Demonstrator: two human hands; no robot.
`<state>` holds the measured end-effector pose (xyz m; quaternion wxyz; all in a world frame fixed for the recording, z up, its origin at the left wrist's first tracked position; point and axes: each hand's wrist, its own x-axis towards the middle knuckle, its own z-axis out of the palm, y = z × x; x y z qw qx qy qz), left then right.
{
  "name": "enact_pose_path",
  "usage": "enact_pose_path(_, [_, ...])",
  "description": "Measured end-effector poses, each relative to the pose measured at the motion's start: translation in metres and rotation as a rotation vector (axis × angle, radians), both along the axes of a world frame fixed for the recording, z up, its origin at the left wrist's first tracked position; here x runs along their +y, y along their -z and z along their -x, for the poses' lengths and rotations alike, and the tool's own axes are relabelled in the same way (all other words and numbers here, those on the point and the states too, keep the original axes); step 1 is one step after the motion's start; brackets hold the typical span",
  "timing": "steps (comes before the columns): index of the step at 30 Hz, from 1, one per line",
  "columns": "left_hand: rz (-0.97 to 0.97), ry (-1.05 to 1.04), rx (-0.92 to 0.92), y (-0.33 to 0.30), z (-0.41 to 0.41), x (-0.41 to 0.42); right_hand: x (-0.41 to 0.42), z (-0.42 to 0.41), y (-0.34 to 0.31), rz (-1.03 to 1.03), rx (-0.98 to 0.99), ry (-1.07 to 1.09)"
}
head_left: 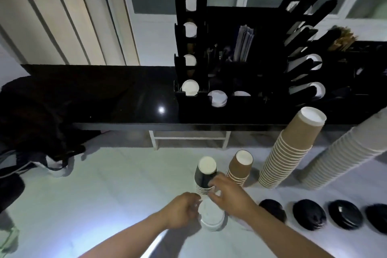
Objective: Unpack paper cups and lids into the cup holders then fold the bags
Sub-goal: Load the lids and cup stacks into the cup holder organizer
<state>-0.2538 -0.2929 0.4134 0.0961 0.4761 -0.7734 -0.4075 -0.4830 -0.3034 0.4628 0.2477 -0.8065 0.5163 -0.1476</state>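
A short stack of white lids (211,217) sits on the white table (117,184) near the front. My left hand (181,211) grips its left side with curled fingers. My right hand (229,195) reaches over the stack's far right edge, fingers bent on it, touching a small stack of black cups (204,176) just behind. A short brown cup stack (239,168) stands to the right, then a tall brown stack (291,151) and a tall pale stack (347,157). The black cup holder (222,81) on the black counter holds white cups and lids.
Several piles of black lids (308,217) lie in a row along the right front of the table. A dark bag (31,115) slumps at the left against the counter, with a white-and-black bag (55,165) below it. A second black rack (303,48) stands at right.
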Motion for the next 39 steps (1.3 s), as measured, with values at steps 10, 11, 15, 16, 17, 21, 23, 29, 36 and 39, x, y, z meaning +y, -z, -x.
enact_pose_path(10, [-0.082, 0.035, 0.072, 0.013, -0.019, 0.008, 0.051, -0.026, 0.056, -0.228, 0.307, 0.048])
enact_pose_path(11, [-0.088, 0.031, 0.066, 0.013, -0.019, 0.009, 0.051, -0.028, 0.06, -0.226, 0.349, 0.036])
enact_pose_path(15, [-0.118, 0.019, 0.044, 0.013, -0.018, 0.012, 0.047, -0.034, 0.068, -0.232, 0.459, 0.016])
enact_pose_path(16, [-0.132, 0.014, 0.034, 0.013, -0.018, 0.012, 0.047, -0.035, 0.07, -0.245, 0.477, 0.012])
enact_pose_path(17, [-0.145, 0.003, 0.025, 0.013, -0.017, 0.013, 0.047, -0.036, 0.072, -0.257, 0.495, 0.009])
enact_pose_path(21, [-0.178, -0.049, -0.006, 0.011, -0.014, 0.016, 0.044, -0.04, 0.079, -0.272, 0.557, 0.009])
enact_pose_path(23, [-0.197, -0.081, -0.032, 0.014, -0.013, 0.018, 0.042, -0.041, 0.08, -0.261, 0.584, -0.009])
enact_pose_path(29, [-0.42, -0.341, 0.074, 0.028, 0.002, 0.029, 0.046, -0.037, 0.078, -0.232, 0.54, -0.035])
enact_pose_path(36, [-0.589, -0.532, 0.383, 0.011, 0.022, 0.039, 0.052, -0.032, 0.073, -0.237, 0.448, -0.034])
enact_pose_path(39, [-0.681, -0.554, 0.453, 0.006, 0.021, 0.036, 0.054, -0.031, 0.071, -0.25, 0.376, -0.013])
